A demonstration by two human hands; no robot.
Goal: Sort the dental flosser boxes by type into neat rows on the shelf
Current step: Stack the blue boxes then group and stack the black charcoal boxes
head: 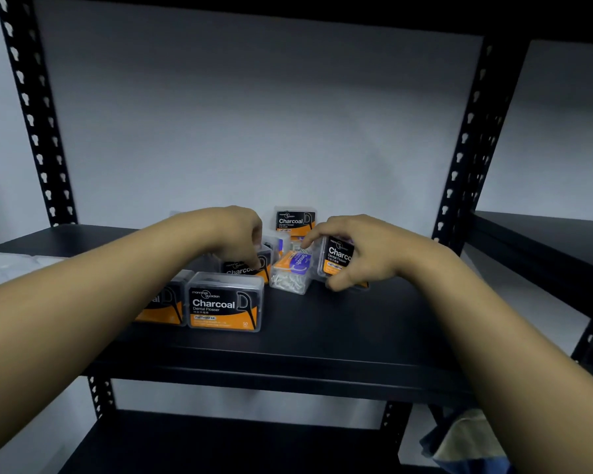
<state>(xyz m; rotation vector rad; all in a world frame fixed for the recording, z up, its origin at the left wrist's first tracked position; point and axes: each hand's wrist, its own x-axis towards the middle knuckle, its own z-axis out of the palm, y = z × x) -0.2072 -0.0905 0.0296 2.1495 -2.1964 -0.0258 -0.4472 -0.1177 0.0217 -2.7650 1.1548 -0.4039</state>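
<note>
Several clear flosser boxes sit on the black shelf (322,336). Two black-and-orange Charcoal boxes stand side by side at the front: one in full view (225,306), one partly behind my left forearm (165,307). My left hand (235,234) curls down onto another Charcoal box (243,266) behind them. My right hand (356,249) grips a Charcoal box (338,256), thumb low on its front. Between my hands lies a tilted Smooth box (293,271) with white flossers. One more Charcoal box (295,221) stands at the back.
Black slotted uprights stand at the shelf's left (35,131) and right (466,148). A white packet (7,265) lies at the far left. A neighbouring shelf (545,241) runs on the right. A lower shelf (220,446) and some cloth (466,439) are below.
</note>
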